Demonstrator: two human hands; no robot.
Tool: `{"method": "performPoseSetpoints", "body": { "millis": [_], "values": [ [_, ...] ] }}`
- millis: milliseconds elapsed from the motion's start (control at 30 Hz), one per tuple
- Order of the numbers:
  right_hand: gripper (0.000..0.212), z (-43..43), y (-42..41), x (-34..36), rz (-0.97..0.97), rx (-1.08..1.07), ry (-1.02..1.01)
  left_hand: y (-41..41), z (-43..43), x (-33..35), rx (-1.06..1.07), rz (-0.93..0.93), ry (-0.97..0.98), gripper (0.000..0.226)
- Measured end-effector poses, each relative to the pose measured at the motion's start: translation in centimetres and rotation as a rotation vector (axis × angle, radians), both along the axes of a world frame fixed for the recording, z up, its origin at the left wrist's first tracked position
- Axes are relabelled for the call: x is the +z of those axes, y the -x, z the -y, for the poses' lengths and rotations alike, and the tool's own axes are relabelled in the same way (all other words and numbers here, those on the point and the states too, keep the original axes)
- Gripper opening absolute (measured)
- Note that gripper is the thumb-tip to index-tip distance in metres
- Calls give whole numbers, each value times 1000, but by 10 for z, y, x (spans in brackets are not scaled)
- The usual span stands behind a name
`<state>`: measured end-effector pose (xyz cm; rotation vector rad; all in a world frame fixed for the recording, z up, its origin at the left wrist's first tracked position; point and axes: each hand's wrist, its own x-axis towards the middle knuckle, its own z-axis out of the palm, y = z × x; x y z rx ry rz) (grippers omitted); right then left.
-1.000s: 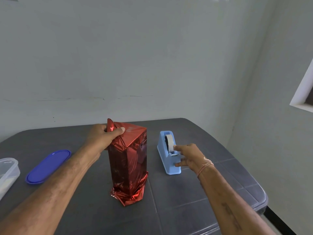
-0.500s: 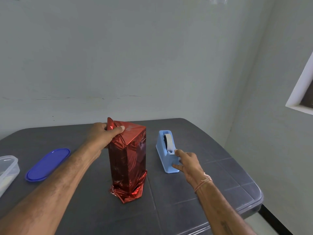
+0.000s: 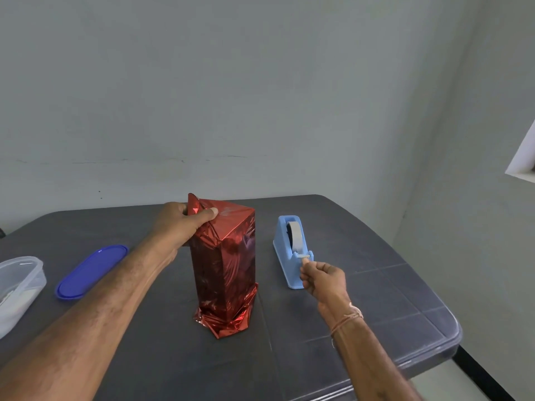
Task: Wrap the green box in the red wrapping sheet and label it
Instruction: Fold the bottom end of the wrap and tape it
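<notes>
Box (image 3: 225,264) upright in sheet (image 3: 223,322), worktop (image 3: 376,285) centre | left hand (image 3: 179,227) grips sheet top | right hand (image 3: 321,277) pinches tape (image 3: 304,257) at dispenser (image 3: 286,247), 3 o'clock of box | advise: draw tape straight, tear cleanly, sheet held pinned.

You face the wrapped box (image 3: 225,264), upright on the table (image 3: 376,285). Just right of the box stands the tape dispenser (image 3: 285,250); left of the box lies the lid (image 3: 91,270), the container (image 3: 17,287) farther left still.

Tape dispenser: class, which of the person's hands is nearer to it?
Right. The right hand pinches the tape end at the tape dispenser cutter; the left hand grips the red wrapping sheet at its top fold, well left of it.
</notes>
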<state>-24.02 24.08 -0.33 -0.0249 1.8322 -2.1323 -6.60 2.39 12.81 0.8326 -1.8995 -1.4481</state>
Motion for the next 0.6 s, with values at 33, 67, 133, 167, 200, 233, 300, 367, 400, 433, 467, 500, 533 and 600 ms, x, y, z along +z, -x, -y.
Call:
{"method": "performPoseSetpoints", "body": {
  "millis": [33, 67, 133, 167, 200, 233, 300, 367, 400, 433, 467, 500, 533, 600],
  "values": [
    [17, -1, -1, 0, 22, 10, 37, 0, 0, 0, 0, 0, 0, 25],
    [16, -2, -2, 1, 42, 20, 67, 0, 0, 0, 0, 1, 0, 26],
    [17, -4, -3, 2, 67, 34, 105, 0, 0, 0, 3, -1, 1, 24],
    [18, -4, -2, 1, 71, 41, 110, 1, 0, -1, 5, -1, 2, 24],
    [19, -5, -2, 0, 71, 47, 111, 1, 0, -1, 5, 0, 1, 23],
    [20, -6, -2, -1, 73, 52, 105, 1, 0, -1, 4, 2, -1, 24],
    [22, -7, -1, -5, 83, 50, 88, 1, 0, -1, 3, 3, 0, 24],
    [24, -6, -2, -7, 92, 41, 83, 1, 0, -1, 4, 8, 5, 23],
    [25, -5, -2, -8, 99, 31, 86, 1, 0, -1, 5, 12, 5, 24],
    [25, -4, -3, -9, 104, 19, 88, 1, 0, -1, 6, 13, 4, 24],
    [25, -3, -4, -10, 103, 10, 91, 1, 0, -1, 7, 11, 2, 24],
    [24, -3, -4, -11, 90, 2, 94, 1, 1, -1, 6, 6, 1, 24],
    [22, -2, -6, -14, 65, -6, 91, 1, 1, -1, 5, 3, 0, 24],
    [22, -2, -8, -20, -13, -34, 55, 2, 2, -2, 1, 6, 1, 24]
  ]
}}
